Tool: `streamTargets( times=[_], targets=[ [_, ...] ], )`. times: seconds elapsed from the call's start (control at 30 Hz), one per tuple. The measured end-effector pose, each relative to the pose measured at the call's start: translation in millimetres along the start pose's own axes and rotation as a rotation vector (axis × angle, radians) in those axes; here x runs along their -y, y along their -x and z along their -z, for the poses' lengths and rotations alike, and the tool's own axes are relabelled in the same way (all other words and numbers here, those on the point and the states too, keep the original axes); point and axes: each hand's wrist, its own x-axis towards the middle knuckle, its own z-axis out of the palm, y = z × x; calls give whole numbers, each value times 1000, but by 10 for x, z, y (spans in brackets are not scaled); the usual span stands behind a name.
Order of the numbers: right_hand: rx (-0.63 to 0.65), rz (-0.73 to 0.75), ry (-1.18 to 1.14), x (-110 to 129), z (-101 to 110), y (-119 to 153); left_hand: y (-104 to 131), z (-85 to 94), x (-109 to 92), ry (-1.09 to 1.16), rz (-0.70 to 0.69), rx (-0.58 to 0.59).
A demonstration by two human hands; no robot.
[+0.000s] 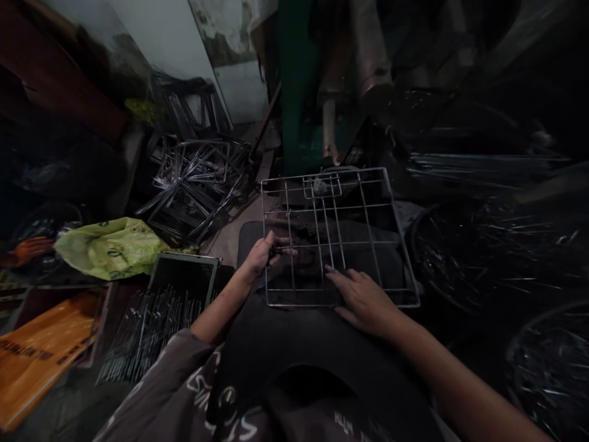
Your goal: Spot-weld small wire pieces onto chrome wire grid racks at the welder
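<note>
A rectangular wire rack (341,244) of thin metal rods lies over my lap, below the machine. Its far edge carries a small wire loop (323,186). On its left side my left hand (264,253) grips the edge rod, with some fingers reaching under the grid. Near the front edge my right hand (365,299) rests over the wires. Its fingers are stretched forward, and the fingertips touch or nearly touch an inner rod. A dark cloth or pad (251,236) shows beneath the rack.
A green machine (294,92) with a metal rod (329,123) stands ahead. Wire frames (197,178) are heaped at left, near a yellow-green sack (113,248) and a crate of short rods (151,325). Tubs of wire pieces (460,258) stand right. Another person's gloved hand (34,250) shows far left.
</note>
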Motion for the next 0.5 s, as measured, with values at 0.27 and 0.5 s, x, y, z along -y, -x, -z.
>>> streamTargets(
  times=[0.27, 0.5],
  targets=[
    [-136, 59, -18, -13, -114, 44, -7, -3, -101, -49, -75, 63],
    [-137, 40, -24, -85, -115, 42, -115, -54, -138, -44, -98, 90]
  ],
)
